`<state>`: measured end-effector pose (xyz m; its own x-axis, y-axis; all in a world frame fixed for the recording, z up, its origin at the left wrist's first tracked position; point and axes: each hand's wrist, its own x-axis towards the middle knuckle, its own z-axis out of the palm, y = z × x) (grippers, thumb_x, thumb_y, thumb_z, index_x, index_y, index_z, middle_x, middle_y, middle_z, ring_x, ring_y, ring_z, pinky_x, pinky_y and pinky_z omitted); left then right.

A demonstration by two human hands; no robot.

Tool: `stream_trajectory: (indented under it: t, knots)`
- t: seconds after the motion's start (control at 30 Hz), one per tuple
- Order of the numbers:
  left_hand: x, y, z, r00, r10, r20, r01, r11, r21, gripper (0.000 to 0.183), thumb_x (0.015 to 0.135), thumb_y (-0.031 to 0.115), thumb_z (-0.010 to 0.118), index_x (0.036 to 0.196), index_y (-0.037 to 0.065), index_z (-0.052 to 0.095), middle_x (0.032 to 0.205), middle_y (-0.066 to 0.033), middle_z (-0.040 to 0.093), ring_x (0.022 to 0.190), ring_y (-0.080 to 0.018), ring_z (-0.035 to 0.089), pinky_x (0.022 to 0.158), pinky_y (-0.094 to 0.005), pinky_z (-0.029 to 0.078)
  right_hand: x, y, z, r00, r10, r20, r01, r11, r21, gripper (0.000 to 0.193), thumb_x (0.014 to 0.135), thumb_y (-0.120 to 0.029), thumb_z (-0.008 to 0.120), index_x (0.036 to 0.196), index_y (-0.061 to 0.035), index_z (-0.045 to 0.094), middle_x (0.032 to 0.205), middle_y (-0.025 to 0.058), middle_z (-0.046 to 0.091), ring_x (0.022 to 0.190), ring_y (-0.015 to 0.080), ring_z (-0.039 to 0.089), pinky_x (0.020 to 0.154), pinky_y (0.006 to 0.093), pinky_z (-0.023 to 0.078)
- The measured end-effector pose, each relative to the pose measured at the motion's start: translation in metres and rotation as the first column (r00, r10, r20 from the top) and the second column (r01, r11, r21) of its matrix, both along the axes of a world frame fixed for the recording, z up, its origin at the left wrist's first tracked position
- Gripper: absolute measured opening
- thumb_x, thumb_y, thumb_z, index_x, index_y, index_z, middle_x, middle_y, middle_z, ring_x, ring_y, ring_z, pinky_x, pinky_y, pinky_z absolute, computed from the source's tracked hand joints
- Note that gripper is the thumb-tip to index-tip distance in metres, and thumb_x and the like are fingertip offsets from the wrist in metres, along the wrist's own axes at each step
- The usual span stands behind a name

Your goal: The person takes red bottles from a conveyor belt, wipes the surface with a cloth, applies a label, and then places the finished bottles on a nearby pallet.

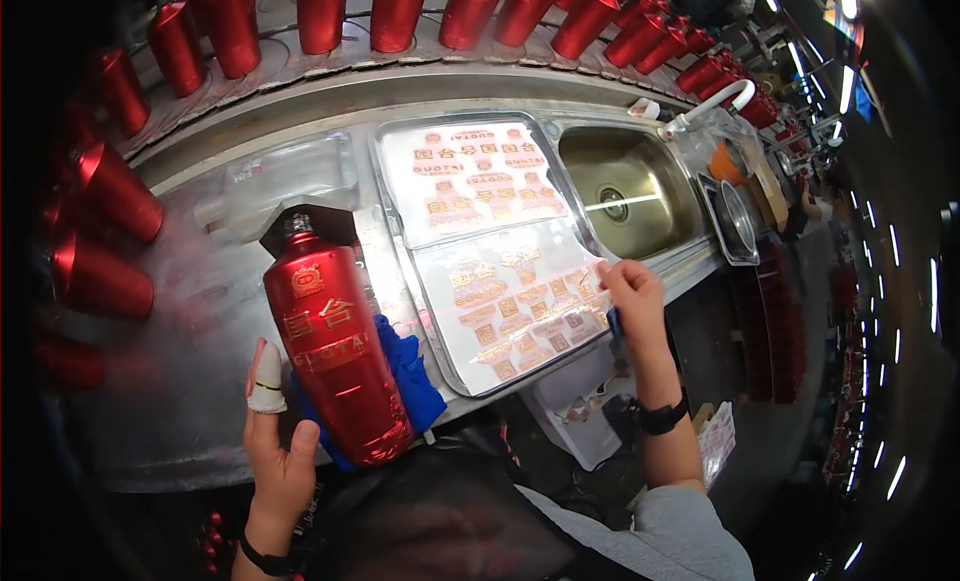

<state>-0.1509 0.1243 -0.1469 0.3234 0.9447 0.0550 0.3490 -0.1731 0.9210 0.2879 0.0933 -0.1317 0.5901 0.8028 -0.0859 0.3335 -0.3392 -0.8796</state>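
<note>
A red metallic bottle point(335, 351) with gold lettering leans on a blue cloth point(408, 376), a dark angular holder point(335, 226) behind its neck. My left hand point(280, 461) is beside the bottle's lower left side, thumb and fingers apart, holding nothing; one finger is wrapped in white. A metal tray point(462, 379) right of the bottle carries sheets of gold-and-red decals point(490, 186). At the right edge of the nearer decal sheet point(530, 311), my right hand point(637, 296) has its fingertips pinched together; what they hold is too small to tell. Something dark blue shows below those fingers.
Behind the metal counter point(290, 126), a curved conveyor point(350, 41) bears many red bottles. Right of the tray is a sink point(630, 196) with a white faucet point(715, 103). A metal pan point(735, 221) stands beyond it. Below the counter edge is a white bin point(580, 411).
</note>
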Motion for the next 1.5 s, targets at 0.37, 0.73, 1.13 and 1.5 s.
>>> stream_trajectory:
  t: [0.37,0.73,1.13,1.5]
  knots:
    - [0.008,0.006,-0.003,0.998,0.029,0.061,-0.025,0.997,-0.068,0.072,0.098,0.038,0.051,0.148,-0.009,0.029,0.152,-0.024,0.035,0.141,-0.0321,0.035,0.116,-0.0396,0.025,0.075,-0.003,-0.025,0.892,0.159,0.422,-0.011,0.943,-0.333,0.026,0.075,-0.02,0.077,0.082,0.0037,0.067,0.069,0.0091,0.064,0.063,0.0156,0.06,0.06,0.0306,0.047]
    - [0.003,0.006,-0.002,0.999,0.039,-0.008,-0.039,0.999,-0.035,0.071,0.097,0.04,0.052,0.146,-0.009,0.034,0.152,-0.0253,0.035,0.143,-0.0347,0.033,0.116,-0.0409,0.023,0.174,0.047,-0.053,0.78,0.203,0.592,0.191,0.824,-0.534,0.027,0.069,-0.025,0.083,0.075,-0.001,0.071,0.069,0.0133,0.068,0.065,0.024,0.066,0.062,0.0363,0.05]
    - [-0.01,0.005,-0.002,0.99,0.006,0.142,0.016,0.987,-0.159,0.064,0.094,0.023,0.058,0.146,-0.007,0.035,0.146,-0.0237,0.044,0.138,-0.0299,0.041,0.112,-0.0373,0.031,0.162,0.04,-0.029,0.837,0.204,0.508,-0.026,0.942,-0.335,0.02,0.075,-0.016,0.079,0.071,0.0017,0.07,0.058,0.0026,0.062,0.055,0.0081,0.053,0.05,0.0271,0.041]
    - [0.003,0.01,0.003,0.91,-0.028,0.413,0.141,0.959,-0.245,0.073,0.101,0.036,0.047,0.152,-0.007,0.017,0.152,-0.0225,0.035,0.143,-0.0292,0.032,0.116,-0.0378,0.024,-0.187,0.019,0.077,0.705,0.654,-0.275,-0.674,0.738,0.03,0.004,0.082,-0.004,0.074,0.084,-0.0006,0.072,0.073,0.0033,0.062,0.068,0.0091,0.055,0.063,0.0238,0.041]
